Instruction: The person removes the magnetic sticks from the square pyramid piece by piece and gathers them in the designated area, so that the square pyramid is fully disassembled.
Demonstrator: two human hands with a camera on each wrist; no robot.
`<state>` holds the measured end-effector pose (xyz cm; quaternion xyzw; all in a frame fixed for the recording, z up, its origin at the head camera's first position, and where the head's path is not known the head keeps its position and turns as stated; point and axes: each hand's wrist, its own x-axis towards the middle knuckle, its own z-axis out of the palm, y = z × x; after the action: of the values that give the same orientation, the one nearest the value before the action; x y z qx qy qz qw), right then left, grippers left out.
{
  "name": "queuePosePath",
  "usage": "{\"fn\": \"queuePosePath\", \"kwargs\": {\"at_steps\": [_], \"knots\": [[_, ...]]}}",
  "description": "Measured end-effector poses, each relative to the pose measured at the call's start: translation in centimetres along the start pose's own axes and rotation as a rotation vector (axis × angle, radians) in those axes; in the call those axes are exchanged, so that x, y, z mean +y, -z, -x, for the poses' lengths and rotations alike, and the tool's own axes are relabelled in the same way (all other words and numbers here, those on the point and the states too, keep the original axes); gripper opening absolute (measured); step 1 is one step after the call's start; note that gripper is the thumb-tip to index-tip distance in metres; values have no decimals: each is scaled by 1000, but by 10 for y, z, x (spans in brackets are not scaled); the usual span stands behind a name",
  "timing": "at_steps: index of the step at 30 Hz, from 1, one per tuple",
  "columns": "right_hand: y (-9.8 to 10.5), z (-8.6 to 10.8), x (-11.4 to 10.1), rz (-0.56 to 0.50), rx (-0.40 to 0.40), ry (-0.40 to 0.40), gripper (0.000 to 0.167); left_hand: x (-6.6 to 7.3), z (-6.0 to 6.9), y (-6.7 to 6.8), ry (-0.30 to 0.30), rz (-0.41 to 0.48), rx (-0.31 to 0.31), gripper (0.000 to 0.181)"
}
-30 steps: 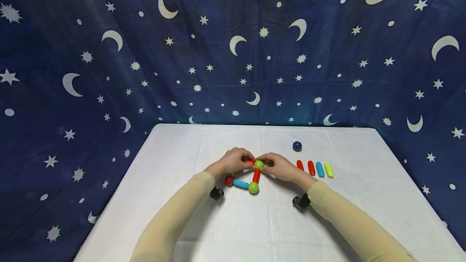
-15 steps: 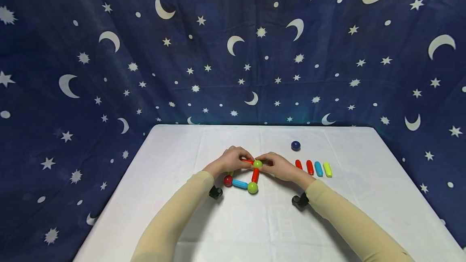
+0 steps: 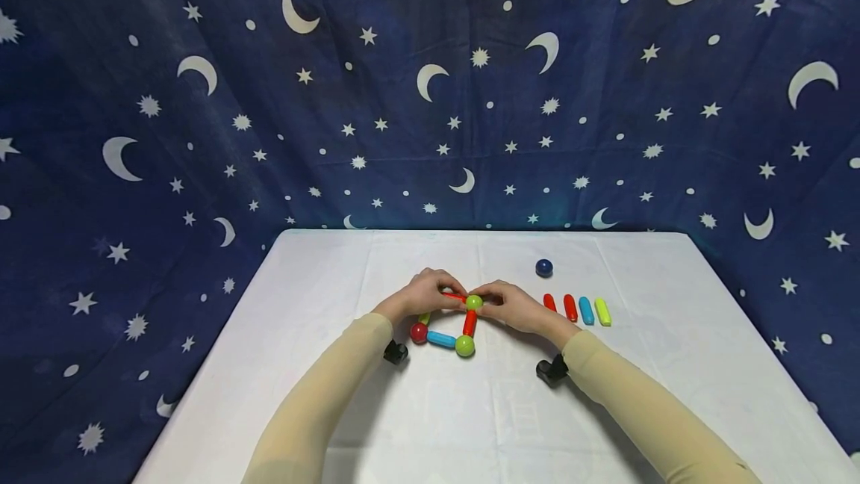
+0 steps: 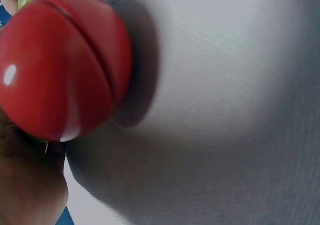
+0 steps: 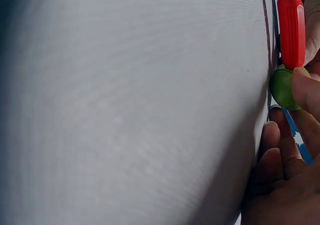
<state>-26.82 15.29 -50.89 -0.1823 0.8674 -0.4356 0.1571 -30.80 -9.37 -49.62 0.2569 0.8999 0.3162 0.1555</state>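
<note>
On the white table, rods and balls are joined into a four-sided frame. My left hand (image 3: 426,293) holds the red rod (image 3: 455,296) on its far side. My right hand (image 3: 513,307) pinches the green ball (image 3: 474,302) at its far right corner; the right wrist view shows thumb and finger on this green ball (image 5: 284,88). From that ball another red rod (image 3: 469,323) runs to a near green ball (image 3: 465,346). A blue rod (image 3: 441,339) links it to a red ball (image 3: 419,332), large in the left wrist view. My left hand partly covers a yellow-green rod (image 3: 425,317).
Right of my right hand lie two red rods (image 3: 570,308), a blue rod (image 3: 586,311) and a yellow-green rod (image 3: 602,312) in a row. A dark blue ball (image 3: 544,268) sits farther back. A starry dark blue cloth (image 3: 403,95) hangs behind the table (image 3: 430,424).
The head view has shifted slightly. Both hands keep hold of the same pieces, with hardly any movement.
</note>
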Motion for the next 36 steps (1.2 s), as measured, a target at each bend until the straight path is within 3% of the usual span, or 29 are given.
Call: {"fn": "queuePosePath", "kwargs": {"at_steps": [23, 36], "knots": [[-1, 1, 2, -21, 6, 11, 34, 0, 1, 1, -9, 9, -5, 16], [-1, 1, 2, 20, 26, 1, 33, 1, -2, 0, -44, -118, 24, 15]]}}
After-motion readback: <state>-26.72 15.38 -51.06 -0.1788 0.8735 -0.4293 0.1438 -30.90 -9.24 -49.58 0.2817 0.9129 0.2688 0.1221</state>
